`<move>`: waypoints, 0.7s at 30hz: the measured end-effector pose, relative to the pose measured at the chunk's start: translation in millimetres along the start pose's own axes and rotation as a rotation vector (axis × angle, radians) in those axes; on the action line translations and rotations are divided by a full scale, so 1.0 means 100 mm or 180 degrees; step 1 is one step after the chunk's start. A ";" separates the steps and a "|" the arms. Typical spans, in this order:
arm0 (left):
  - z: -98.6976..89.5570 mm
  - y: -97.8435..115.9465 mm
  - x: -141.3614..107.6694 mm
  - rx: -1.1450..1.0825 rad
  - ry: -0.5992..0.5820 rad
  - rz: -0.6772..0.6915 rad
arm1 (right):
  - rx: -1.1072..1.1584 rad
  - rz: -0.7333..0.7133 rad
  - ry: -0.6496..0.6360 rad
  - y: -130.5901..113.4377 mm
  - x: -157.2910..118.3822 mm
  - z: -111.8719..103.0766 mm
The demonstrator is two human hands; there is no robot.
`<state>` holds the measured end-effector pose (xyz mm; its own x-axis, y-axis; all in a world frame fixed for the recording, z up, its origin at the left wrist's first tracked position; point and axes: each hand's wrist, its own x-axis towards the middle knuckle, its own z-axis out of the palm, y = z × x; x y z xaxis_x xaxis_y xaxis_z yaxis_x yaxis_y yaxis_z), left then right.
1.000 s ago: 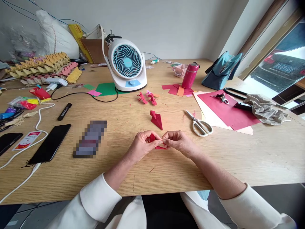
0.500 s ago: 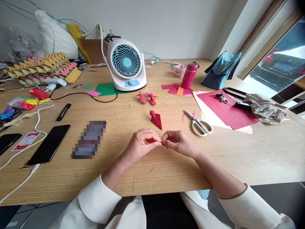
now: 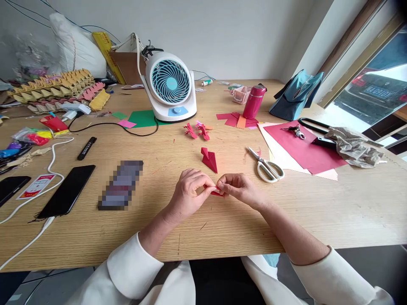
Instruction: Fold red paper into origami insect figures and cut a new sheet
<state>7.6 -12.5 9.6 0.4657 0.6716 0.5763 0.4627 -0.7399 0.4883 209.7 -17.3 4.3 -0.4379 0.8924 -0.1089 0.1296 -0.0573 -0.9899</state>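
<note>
Between my fingertips is a small piece of folded red paper (image 3: 217, 193), mostly covered by the fingers. My left hand (image 3: 193, 189) pinches it from one side, thumb against index finger. On the other side my right hand (image 3: 239, 190) also grips it, fingers curled, so the hands nearly touch. Just beyond them lies a folded red paper piece (image 3: 209, 160) with a pointed end. Farther back sit two small red origami figures (image 3: 196, 131). White-handled scissors (image 3: 269, 170) rest to the right of my right hand, blades partly apart.
A white fan (image 3: 172, 87) stands at the back. Red sheets (image 3: 313, 148) with keys lie at right, near a pink bottle (image 3: 255, 102) and a blue bag (image 3: 295, 95). Phones (image 3: 67, 191), a marker (image 3: 87, 148) and a white cable occupy the left. The table's front edge is close.
Both hands keep hold of the small red paper; its lower edge now shows below the fingertips, where it was mostly behind the left fingers before. The view has shifted slightly.
</note>
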 end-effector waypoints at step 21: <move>0.07 0.01 -0.02 -0.0375 0.0023 -0.0388 | -0.0484 -0.0158 0.0340 0.06 0.00 0.05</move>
<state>12.1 -14.5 4.4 0.4060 0.7566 0.5125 0.4236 -0.6527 0.6281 206.4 -20.1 -2.0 -0.3511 0.9354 -0.0420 0.2467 0.0491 -0.9678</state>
